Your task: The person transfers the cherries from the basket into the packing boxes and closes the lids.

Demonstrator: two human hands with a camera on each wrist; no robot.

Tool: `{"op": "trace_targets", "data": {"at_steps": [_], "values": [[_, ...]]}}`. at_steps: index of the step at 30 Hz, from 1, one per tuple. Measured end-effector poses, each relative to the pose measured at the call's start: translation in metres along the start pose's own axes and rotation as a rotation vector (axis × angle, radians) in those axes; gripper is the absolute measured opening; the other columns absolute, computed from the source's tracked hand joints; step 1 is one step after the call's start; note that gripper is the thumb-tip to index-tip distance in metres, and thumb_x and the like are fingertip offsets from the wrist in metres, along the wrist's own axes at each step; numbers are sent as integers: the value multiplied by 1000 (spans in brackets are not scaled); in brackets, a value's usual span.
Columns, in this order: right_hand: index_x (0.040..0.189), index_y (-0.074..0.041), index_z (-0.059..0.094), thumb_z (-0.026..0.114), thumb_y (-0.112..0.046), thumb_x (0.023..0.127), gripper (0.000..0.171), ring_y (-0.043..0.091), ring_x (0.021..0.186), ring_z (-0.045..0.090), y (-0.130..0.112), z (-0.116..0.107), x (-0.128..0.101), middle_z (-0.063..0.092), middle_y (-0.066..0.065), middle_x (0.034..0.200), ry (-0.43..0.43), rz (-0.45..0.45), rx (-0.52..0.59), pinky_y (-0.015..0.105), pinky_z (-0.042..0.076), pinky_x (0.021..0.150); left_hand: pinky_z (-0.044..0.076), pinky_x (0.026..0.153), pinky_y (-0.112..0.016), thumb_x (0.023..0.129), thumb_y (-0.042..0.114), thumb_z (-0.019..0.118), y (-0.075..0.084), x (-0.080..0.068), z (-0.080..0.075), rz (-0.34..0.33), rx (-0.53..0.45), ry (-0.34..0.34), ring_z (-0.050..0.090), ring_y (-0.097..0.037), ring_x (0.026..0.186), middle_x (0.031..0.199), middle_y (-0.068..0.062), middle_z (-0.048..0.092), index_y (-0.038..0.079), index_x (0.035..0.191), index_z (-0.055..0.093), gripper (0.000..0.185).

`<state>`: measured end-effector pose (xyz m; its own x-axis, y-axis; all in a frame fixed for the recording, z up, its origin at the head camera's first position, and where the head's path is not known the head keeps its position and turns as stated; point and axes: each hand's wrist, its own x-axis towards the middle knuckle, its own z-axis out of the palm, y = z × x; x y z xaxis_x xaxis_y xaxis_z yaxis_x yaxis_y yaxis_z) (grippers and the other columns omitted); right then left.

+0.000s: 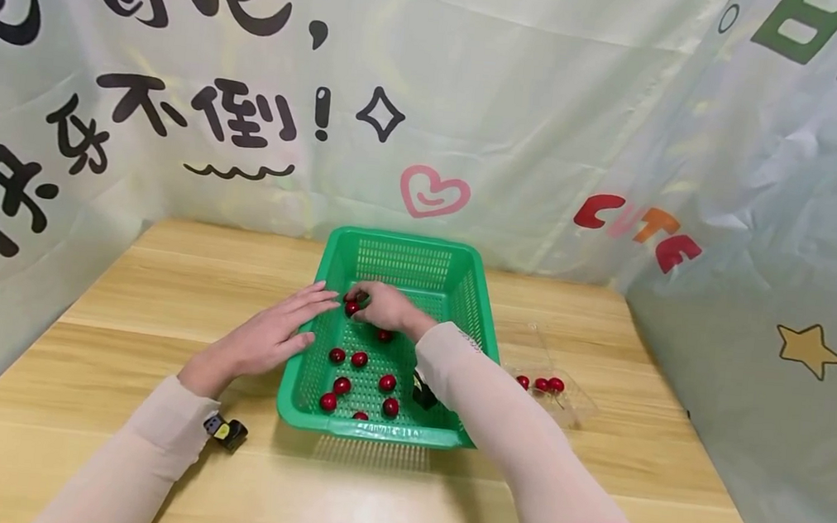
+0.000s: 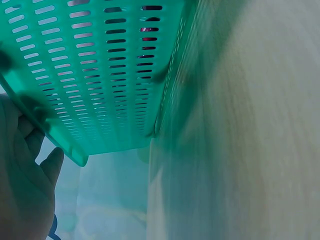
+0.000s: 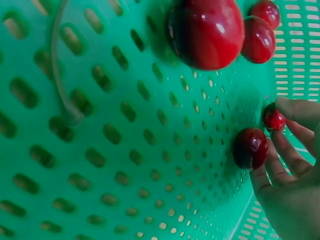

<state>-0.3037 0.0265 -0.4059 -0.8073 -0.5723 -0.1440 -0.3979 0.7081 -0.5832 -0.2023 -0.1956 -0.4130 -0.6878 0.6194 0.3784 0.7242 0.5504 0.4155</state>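
Right at your right hand (image 1: pixel 381 304), fingertips were curled on a small red fruit (image 1: pixel 350 308) in the green basket (image 1: pixel 483 334), near its far-left inner wall. Your left hand (image 1: pixel 270 336) lay flat and loose against the left rim, holding nothing, so the right was nearer.

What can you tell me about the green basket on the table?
The green basket is a rectangular plastic tub with slotted walls, a perforated floor and a rolled rim. It sits upright on the wooden table, holding several small red fruits. The left hand rests with straight fingers against its left rim; the right hand reaches inside and pinches one red fruit near the far wall.
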Motion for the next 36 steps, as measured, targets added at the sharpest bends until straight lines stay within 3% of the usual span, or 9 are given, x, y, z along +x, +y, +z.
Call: {"op": "trace_targets", "data": {"at_steps": [8,18,23,26,32,36], "values": [[120,-11,66,70,-18,92,29,15,87,58,0,4,3,65,1,104,-19,7,-88,29,49,78,25,112,-57,100,18,50,1,0,0,-5,-6,-3,14,-26,148,156,-8,33,6,147,43,49],[116,-14,68,69,-28,92,27,15,85,57,-4,4,3,64,-2,98,-28,-24,-195,29,47,77,25,113,-56,100,18,50,-1,1,2,2,-6,1,15,-26,148,156,-8,34,4,146,43,48],[113,-14,70,69,-31,92,27,18,102,58,-6,-6,3,64,2,113,41,-6,-225,33,48,88,26,111,-59,100,18,50,-1,0,1,-1,-10,4,15,-28,148,155,-11,34,5,146,43,49],[110,-14,69,68,-31,92,26,20,107,57,-8,-12,2,63,4,119,85,12,-213,35,48,91,26,111,-60,100,18,51,-1,0,0,-3,-7,-1,15,-29,148,155,-11,33,5,146,43,49],[101,-16,65,68,-32,92,19,13,83,60,-10,-19,-2,66,-3,95,117,0,-135,29,50,72,26,110,-60,99,17,51,-1,0,-1,3,-2,-4,15,-30,147,154,-13,34,5,146,43,49],[100,-16,64,68,-33,93,19,11,84,61,-13,-21,-6,67,-5,95,119,-19,-133,30,50,76,26,111,-59,99,17,51,-1,0,-1,1,-3,-9,15,-28,148,155,-12,34,6,147,43,49]]}}
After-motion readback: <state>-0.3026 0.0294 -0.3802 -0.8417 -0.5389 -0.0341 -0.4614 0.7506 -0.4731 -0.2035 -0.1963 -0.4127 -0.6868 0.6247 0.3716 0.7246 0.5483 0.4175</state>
